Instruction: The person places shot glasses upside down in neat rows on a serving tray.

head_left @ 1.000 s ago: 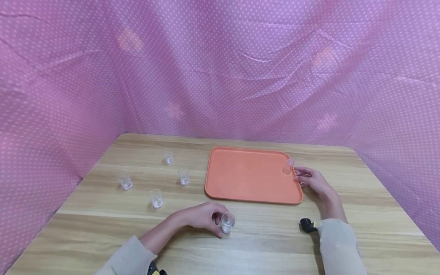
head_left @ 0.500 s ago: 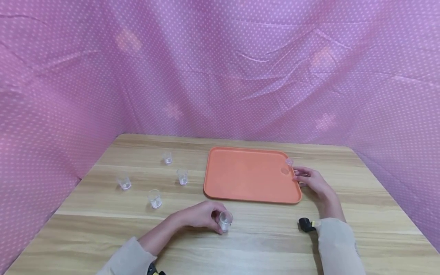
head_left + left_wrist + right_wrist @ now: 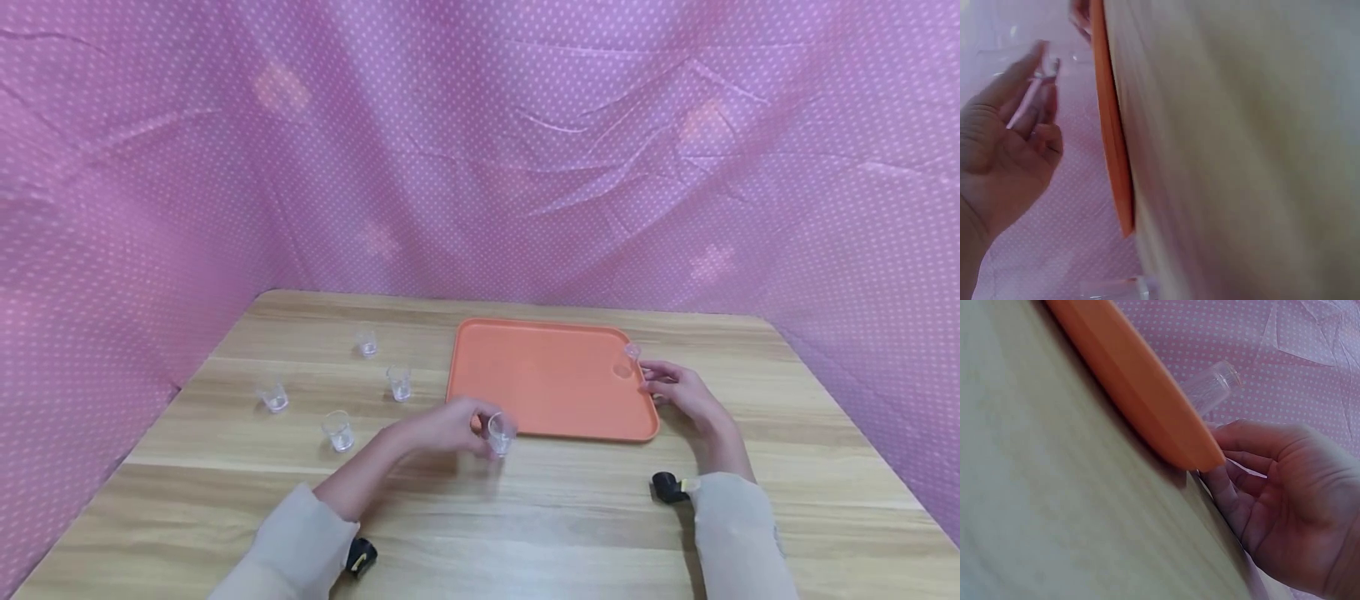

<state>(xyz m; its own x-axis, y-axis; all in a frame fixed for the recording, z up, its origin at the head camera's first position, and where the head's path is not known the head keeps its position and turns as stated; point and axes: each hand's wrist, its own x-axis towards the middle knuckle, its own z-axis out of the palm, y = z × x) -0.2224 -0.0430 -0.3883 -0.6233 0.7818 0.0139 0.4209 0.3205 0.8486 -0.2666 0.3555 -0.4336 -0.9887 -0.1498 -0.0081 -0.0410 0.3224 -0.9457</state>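
Wooden tabletop (image 3: 570, 517): orange tray (image 3: 543, 379), one clear cup (image 3: 627, 361) inside.

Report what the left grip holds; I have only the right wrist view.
Observer: The left grip holds a clear glass.
Operator: Locate any loose glasses on the table.
Observer: Four more glasses stand on the wooden table, left of the orange tray.
Operator: Count the glasses standing on the tray.
Observer: I see just one there, the tray glass beside the right grip.
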